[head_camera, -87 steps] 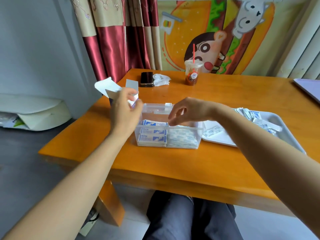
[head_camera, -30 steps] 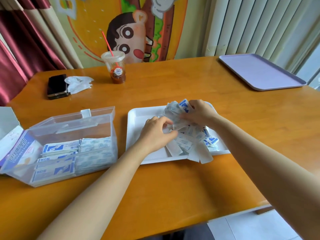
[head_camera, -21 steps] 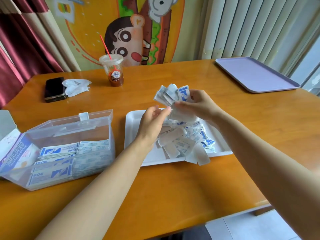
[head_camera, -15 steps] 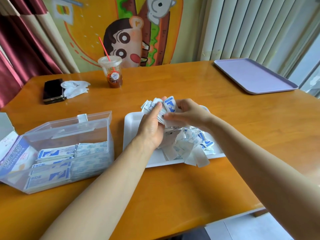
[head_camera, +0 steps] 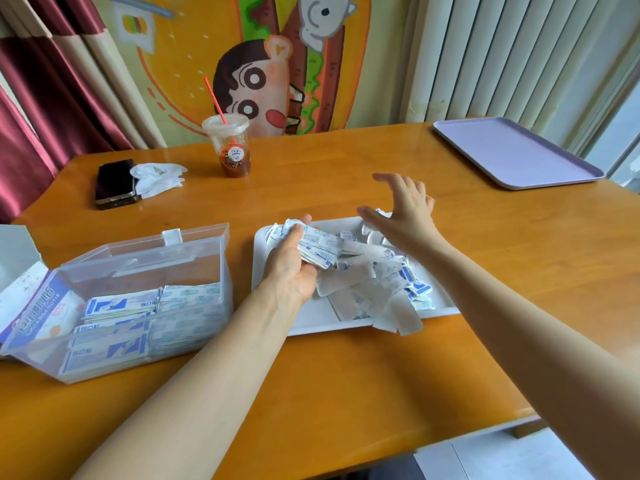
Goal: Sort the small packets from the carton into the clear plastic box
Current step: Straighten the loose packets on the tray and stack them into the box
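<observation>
Head view: one wooden table [head_camera: 346,375] carries everything. Two hands work over one white tray [head_camera: 311,326], which sits near the middle of the table, closer to its near edge.

The left hand [head_camera: 294,271] is above the tray's left side. Its fingers and thumb are curled round a bundle of small packets [head_camera: 320,247], which fan out towards the right. The right hand [head_camera: 405,213] hovers over the tray's far edge with its fingers spread apart, holding nothing.

A loose heap of packets [head_camera: 374,285] (too many and too overlapped to count) covers the tray's middle and right side. A few hang over its near edge.

One clear plastic box [head_camera: 214,258] stands just left of the tray, near the table's left edge, with its lid tipped open behind it. Inside are sorted packets in at least three flat stacks: two blue-printed stacks [head_camera: 117,304] on the left, one behind the other, and one paler stack [head_camera: 190,299] on the right.

One carton [head_camera: 31,299] lies against the box's left side, flap open, partly seen through the clear wall.

Along the table's far edge stand one lidded cup [head_camera: 230,147] with a red straw, one dark phone [head_camera: 114,183] and one crumpled tissue [head_camera: 157,174] touching the phone. One lilac tray [head_camera: 512,150] lies at the far right corner.
</observation>
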`<state>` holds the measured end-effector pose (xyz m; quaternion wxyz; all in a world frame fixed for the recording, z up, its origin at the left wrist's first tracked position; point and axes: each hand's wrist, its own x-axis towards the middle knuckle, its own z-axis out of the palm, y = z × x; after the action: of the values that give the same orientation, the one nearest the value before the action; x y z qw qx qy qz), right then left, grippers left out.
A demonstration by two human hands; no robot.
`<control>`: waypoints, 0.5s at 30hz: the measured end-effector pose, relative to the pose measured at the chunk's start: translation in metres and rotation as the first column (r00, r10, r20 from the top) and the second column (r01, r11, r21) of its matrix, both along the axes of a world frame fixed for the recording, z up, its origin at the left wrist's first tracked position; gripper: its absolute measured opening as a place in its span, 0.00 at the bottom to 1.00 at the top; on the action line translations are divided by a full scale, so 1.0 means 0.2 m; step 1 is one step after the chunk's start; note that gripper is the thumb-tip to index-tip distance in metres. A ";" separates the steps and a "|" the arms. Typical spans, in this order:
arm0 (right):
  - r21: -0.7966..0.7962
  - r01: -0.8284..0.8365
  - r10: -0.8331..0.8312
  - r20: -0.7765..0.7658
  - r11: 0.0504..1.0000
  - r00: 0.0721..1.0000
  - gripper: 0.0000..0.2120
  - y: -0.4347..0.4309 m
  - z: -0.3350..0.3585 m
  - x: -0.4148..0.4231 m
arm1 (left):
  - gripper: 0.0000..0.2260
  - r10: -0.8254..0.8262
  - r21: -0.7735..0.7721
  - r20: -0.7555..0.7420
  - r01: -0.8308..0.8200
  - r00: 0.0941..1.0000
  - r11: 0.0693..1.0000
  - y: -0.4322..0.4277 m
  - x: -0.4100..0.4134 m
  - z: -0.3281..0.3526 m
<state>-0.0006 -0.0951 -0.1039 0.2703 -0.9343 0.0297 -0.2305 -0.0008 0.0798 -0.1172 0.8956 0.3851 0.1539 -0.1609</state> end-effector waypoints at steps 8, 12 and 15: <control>0.235 -0.327 0.372 -0.183 0.915 0.910 0.11 0.27 -0.05 -0.03 | 0.13 -0.165 -0.031 0.085 0.169 0.983 0.985 0.08 -0.04 -0.02; 0.446 -0.242 0.363 -0.207 0.861 0.909 0.12 0.27 -0.08 -0.03 | 0.19 -0.205 -0.008 0.085 0.207 0.975 0.978 0.12 -0.03 -0.07; 0.513 -0.206 0.345 -0.190 0.833 0.919 0.13 0.28 -0.11 -0.05 | 0.16 -0.175 0.042 0.067 0.173 0.982 0.984 0.12 -0.02 -0.09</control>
<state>-0.0102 -0.0391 -0.1257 0.5184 -0.8540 -0.0126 -0.0420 -0.0049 0.1041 -0.1361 0.8760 0.4185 0.0907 -0.2220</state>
